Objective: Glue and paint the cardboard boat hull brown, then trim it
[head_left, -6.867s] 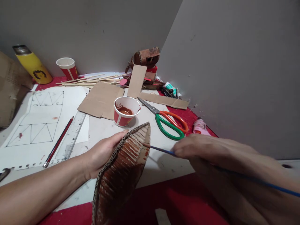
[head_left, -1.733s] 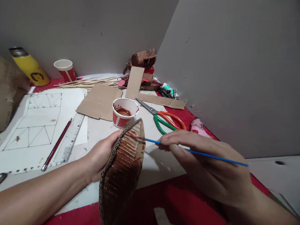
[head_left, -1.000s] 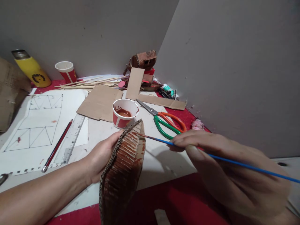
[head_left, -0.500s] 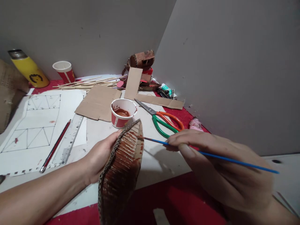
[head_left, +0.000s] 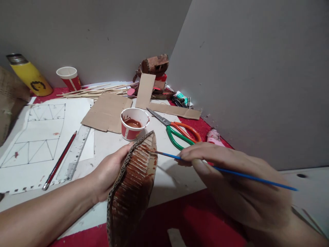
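Observation:
My left hand (head_left: 109,171) grips a boat-shaped corrugated cardboard piece (head_left: 133,178) from its left side, its fingers hidden behind it. Brown paint covers most of the ribbed inner face; bare cardboard shows near the upper tip and right edge. Between thumb and fingers of my right hand (head_left: 221,175) is a thin blue paintbrush (head_left: 168,155), its bristles touching the ribs near the top. Just beyond the cardboard piece stands a red and white paper cup (head_left: 131,133) with brown paint inside.
Scissors (head_left: 177,128) with green and orange handles lie right of the cup. Cardboard pieces (head_left: 108,109), wooden sticks (head_left: 102,91), a pencil (head_left: 60,159), a ruler (head_left: 77,151) and a drawing sheet (head_left: 43,130) lie about. A yellow bottle (head_left: 33,77) and another cup (head_left: 70,80) stand behind.
The brush tip has moved slightly left across the ribs, and my right hand has shifted left with it. My left hand still holds the cardboard piece in nearly the same place.

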A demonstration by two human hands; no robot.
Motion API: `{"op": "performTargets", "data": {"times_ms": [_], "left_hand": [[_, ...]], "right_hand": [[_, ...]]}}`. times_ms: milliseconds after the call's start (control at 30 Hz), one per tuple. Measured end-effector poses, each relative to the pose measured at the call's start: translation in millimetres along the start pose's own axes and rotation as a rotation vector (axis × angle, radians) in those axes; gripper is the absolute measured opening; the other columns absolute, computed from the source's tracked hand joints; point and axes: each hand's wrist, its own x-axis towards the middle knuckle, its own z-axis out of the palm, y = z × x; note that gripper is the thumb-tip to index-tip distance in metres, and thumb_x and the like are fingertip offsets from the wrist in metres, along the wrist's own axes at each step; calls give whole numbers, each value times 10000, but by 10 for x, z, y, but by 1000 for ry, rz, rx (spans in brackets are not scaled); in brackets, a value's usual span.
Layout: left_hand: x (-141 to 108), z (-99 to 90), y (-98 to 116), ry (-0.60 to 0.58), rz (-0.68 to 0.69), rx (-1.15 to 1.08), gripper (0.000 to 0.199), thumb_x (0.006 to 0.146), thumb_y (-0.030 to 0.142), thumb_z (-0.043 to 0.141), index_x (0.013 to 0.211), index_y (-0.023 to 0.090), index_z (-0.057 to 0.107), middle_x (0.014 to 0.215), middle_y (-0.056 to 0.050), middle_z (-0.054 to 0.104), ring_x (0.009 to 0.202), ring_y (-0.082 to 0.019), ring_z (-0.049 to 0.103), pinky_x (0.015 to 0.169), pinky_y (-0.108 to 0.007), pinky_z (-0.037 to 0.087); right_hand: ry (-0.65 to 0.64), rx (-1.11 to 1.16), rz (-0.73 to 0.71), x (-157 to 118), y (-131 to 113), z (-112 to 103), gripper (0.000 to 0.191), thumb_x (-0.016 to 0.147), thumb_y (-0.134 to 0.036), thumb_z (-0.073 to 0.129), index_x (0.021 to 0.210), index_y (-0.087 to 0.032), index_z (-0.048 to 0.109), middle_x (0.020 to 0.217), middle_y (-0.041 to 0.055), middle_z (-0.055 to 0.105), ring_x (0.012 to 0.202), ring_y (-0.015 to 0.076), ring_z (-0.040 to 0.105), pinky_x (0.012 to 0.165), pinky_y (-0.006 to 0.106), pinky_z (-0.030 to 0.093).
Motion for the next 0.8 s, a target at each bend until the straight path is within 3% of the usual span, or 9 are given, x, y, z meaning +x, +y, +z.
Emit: {"op": "performTargets", "data": {"times_ms": [133, 300, 467, 667, 800], "left_hand": [[2, -10, 2, 6, -12, 10, 372, 966, 351, 507, 806, 112, 743, 699, -85, 756, 593, -175, 688, 621, -264, 550], [15, -15, -1, -1, 4, 10, 356, 958, 345, 524, 794, 112, 737, 686, -82, 748, 588, -173, 681, 614, -261, 541], [19, -21, -6, -13, -9, 11, 362, 957, 349, 525, 800, 103, 740, 687, -94, 749, 595, -182, 681, 626, -275, 543], [-12, 8, -16, -3, -5, -5, 355, 957, 354, 534, 812, 115, 751, 715, -79, 759, 607, -167, 682, 628, -257, 537], [-5, 9, -9, 15, 5, 15, 371, 960, 353, 527, 789, 112, 751, 699, -80, 754, 606, -167, 678, 645, -260, 537]], "right_hand": [[-56, -46, 12, 29, -4, -8, 216, 875, -27, 535, 970, -201, 621, 825, 36, 715, 755, 174, 713, 603, 253, 563], [7, -17, 9, 28, -18, -3, 266, 873, -34, 560, 1051, -222, 620, 874, 29, 731, 777, 173, 718, 683, 269, 596], [-55, -51, -6, 37, -25, -20, 234, 877, -25, 529, 958, -219, 630, 804, 34, 720, 723, 183, 717, 564, 264, 569], [21, -12, -14, 34, -9, 6, 330, 858, -4, 558, 1104, -213, 626, 922, 47, 735, 810, 180, 722, 746, 281, 611], [-29, -40, -27, 31, 16, 7, 348, 852, 7, 530, 1093, -229, 615, 899, 36, 732, 809, 189, 729, 697, 283, 610]]}}
